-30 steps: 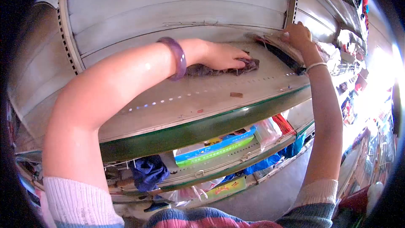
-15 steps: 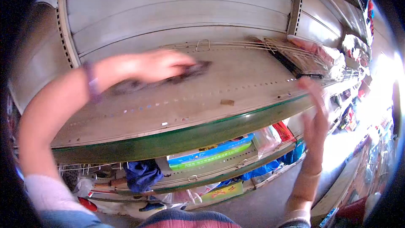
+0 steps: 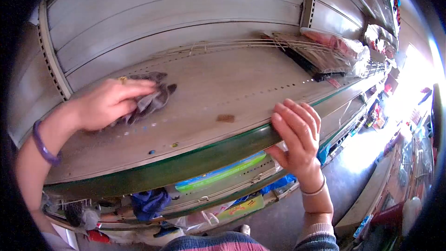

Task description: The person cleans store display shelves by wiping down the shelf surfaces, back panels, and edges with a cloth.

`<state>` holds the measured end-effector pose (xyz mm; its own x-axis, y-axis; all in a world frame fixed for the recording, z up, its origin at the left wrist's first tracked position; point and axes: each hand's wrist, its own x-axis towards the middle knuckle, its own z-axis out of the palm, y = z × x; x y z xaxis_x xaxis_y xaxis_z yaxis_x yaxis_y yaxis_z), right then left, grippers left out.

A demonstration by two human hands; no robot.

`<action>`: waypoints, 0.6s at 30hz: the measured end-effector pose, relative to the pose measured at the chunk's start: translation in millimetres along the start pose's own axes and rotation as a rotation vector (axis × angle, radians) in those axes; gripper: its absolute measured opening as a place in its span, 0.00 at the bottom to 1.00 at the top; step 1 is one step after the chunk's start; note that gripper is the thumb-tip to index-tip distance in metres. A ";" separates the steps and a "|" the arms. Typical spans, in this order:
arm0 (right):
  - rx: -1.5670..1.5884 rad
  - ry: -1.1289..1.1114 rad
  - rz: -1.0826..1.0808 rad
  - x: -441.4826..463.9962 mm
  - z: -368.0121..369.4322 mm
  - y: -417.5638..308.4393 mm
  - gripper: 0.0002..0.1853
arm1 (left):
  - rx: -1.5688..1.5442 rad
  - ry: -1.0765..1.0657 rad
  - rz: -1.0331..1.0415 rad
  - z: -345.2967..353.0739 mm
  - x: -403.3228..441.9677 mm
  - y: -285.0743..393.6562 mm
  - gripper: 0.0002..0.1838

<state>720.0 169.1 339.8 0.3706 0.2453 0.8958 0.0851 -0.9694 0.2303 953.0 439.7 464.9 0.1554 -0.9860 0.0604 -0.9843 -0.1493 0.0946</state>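
Observation:
My left hand (image 3: 104, 103) holds a crumpled dark grey cloth (image 3: 158, 98) against the left part of a dusty metal shelf (image 3: 223, 76). Its fingers lie over the cloth, and part of the cloth is hidden beneath them. With my right hand (image 3: 299, 135) I grip the shelf's green front edge (image 3: 204, 151), fingers on top and thumb below. A small brown patch (image 3: 226, 118) shows on the shelf surface between my hands.
Wire rails (image 3: 218, 42) run along the back of the shelf. Plastic-wrapped goods (image 3: 341, 46) lie at its right end. Below, a lower shelf carries a green and blue package (image 3: 223, 173) and a dark blue cloth (image 3: 151, 202). More goods line the aisle at right.
My left hand has moved left and nearer with the cloth. My right hand, raised beside the shelf before, now grips its front edge. The view has shifted slightly.

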 end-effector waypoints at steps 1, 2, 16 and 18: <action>0.012 0.015 -0.009 -0.8 1.3 1.5 0.26 | 0.030 0.042 0.042 5.7 18.5 1.3 0.24; 0.023 0.033 -0.021 -1.9 4.0 4.5 0.26 | 0.063 0.086 0.083 10.5 39.6 2.2 0.24; 0.260 0.063 0.005 -4.4 -74.9 122.8 0.21 | -0.063 0.065 0.372 42.4 246.2 97.7 0.24; 0.108 -0.070 0.051 17.2 -82.4 164.5 0.24 | -0.095 0.047 0.321 39.8 251.9 99.8 0.25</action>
<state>664.2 14.6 424.4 0.4401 0.1985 0.8757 0.1620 -0.9768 0.1400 890.7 173.5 450.0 -0.1550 -0.9769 0.1475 -0.9718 0.1776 0.1553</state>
